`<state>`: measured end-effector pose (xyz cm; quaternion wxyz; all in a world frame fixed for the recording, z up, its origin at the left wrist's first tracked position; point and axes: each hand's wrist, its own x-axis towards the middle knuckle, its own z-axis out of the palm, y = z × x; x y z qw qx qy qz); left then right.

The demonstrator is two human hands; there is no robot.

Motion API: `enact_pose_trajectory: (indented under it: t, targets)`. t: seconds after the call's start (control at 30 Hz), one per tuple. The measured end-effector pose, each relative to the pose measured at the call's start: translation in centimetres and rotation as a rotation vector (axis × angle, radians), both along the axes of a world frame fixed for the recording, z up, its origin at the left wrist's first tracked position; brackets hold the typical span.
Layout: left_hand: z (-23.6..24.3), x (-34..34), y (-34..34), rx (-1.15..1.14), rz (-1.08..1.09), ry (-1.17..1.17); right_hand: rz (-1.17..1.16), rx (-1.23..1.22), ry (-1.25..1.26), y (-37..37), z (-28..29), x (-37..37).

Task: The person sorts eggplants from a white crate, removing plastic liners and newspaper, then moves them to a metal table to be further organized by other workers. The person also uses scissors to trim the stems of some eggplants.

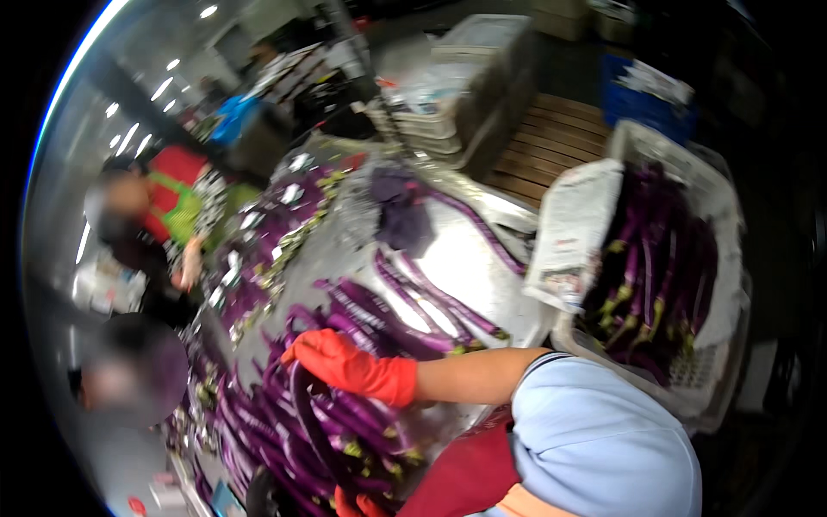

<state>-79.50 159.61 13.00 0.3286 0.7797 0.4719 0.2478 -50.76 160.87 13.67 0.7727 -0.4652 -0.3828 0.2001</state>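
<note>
My right hand [355,369], in a red rubber glove, is closed around the upper end of a long, curved purple eggplant [308,422]. That eggplant hangs down over a heap of eggplants [267,435] on the metal table. At the lower edge shows part of my left hand [357,503], also red-gloved, its fingers bent at the eggplant's lower end; the rest is cut off. Beyond my right hand, several loose eggplants [418,297] lie on the metal tabletop [345,246], near a crumpled dark purple cloth [401,211].
To the right stands a white plastic crate [711,366] of eggplants, with newspaper [575,237] over its side. Bagged eggplants [280,211] line the table's far left, where people [177,194] stand. Pale stacked crates [482,82] and a slatted wooden pallet [551,146] are behind.
</note>
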Motion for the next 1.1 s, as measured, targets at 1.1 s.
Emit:
enact_pose_trajectory:
  t: [1.1]
  targets:
    - [-2.1,5.5,-1.5,-0.239,-0.088,-0.496,-0.735,-0.870,-0.904,-18.5,-10.5,25.3]
